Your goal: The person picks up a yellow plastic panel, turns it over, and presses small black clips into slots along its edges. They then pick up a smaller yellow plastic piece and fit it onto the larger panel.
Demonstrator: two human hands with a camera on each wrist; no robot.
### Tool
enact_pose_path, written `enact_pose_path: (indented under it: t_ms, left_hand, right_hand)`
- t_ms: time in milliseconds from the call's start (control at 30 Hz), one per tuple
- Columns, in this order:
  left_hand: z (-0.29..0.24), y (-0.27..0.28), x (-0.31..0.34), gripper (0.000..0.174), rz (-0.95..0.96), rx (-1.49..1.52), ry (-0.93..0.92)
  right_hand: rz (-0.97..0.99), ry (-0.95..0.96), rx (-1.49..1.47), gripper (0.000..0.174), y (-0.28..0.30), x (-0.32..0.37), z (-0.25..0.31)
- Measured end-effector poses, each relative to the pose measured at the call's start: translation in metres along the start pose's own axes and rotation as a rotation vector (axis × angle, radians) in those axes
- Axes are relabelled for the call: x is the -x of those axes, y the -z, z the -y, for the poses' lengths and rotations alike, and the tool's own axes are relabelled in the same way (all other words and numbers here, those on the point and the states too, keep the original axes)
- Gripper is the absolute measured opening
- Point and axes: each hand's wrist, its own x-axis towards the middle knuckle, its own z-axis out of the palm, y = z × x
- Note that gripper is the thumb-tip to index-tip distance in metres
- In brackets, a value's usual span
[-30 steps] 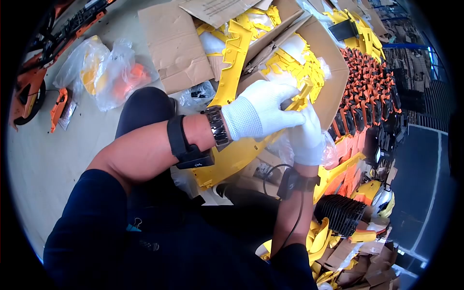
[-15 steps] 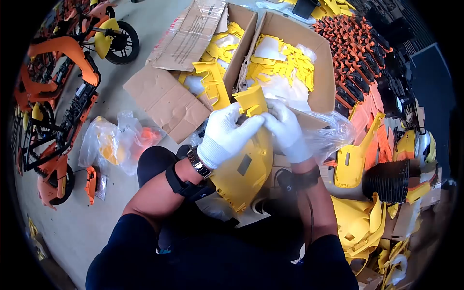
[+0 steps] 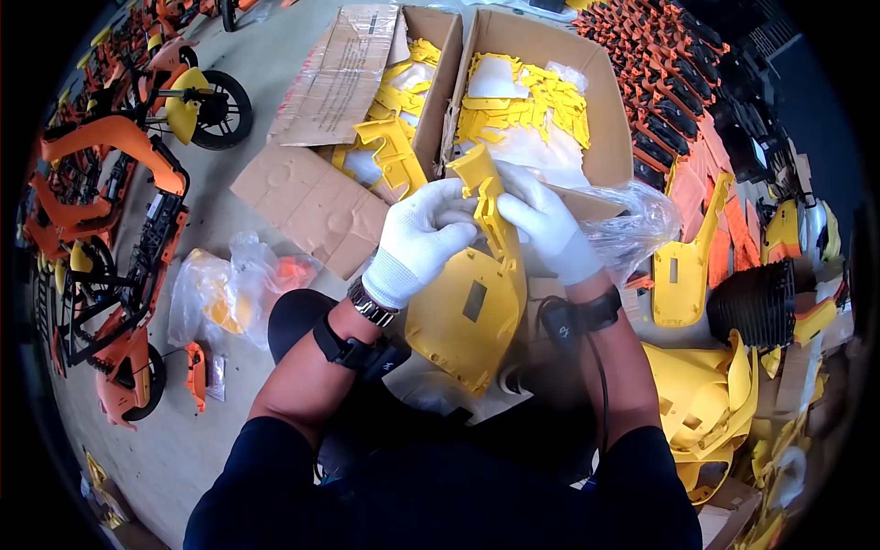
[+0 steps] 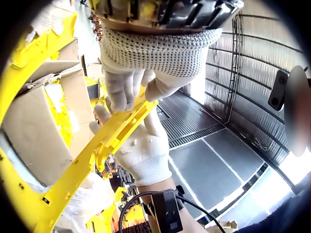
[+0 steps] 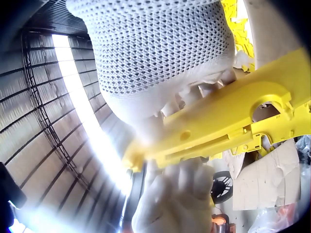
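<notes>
A long yellow plastic panel [image 3: 449, 321], broad at the bottom with a rectangular cutout and narrowing to a clipped neck, stands tilted in front of the body. My white-gloved left hand [image 3: 410, 247] pinches the edge of the neck from the left, thumb and fingertips at the rim. On the other side my right hand [image 3: 548, 229], also gloved, holds the neck with its fingers curled behind. The left wrist view has the narrow end [image 4: 126, 124] between both hands. Slots and a round notch along the panel [image 5: 218, 116] show in the right wrist view.
Two open cardboard boxes [image 3: 610, 119] of small yellow parts stand ahead, another yellow piece [image 3: 396, 156] leaning on the left one. Orange motorcycle frames [image 3: 115, 137] and bagged parts [image 3: 225, 293] lie left. More yellow panels [image 3: 701, 394] and a black ribbed stack [image 3: 752, 302] are right.
The view has swung left and back, showing more motorcycles. Both hands have come apart slightly along the neck, and the panel has turned so its clipped edge faces up.
</notes>
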Motion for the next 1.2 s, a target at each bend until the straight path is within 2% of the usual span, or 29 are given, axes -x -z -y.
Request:
enact_pose_path:
  t_ms: [67,200,300,600,800,1000,1200]
  left_hand:
    - [-0.004,-0.003,0.004,0.034,0.002,-0.169,0.101]
    - [0.007,-0.008,0.007,0.026,-0.029,-0.26,-0.013]
    - [0.006,-0.004,0.006,0.025,-0.047,-0.301,-0.006]
    - [0.001,-0.003,0.007,0.019,-0.099,-0.304,0.004]
    - [-0.003,-0.006,0.013,0.017,-0.132,-0.475,-0.12]
    - [-0.003,-0.011,0.017,0.016,-0.244,-0.573,-0.318]
    - [-0.003,-0.01,0.018,0.016,-0.257,-0.617,-0.375]
  right_hand:
    - [-0.026,-0.06,0.028,0.06,0.003,0.003,0.001]
    - [-0.023,-0.07,0.052,0.06,0.0,0.004,0.001]
    - [0.009,-0.014,0.054,0.061,-0.004,0.003,0.001]
    - [-0.045,-0.064,0.013,0.064,-0.013,0.007,0.009]
    - [-0.047,-0.093,0.003,0.062,-0.008,0.008,0.014]
    - [-0.01,-0.113,0.041,0.064,-0.008,0.007,0.019]
    - [0.005,-0.077,0.012,0.065,-0.018,0.008,0.023]
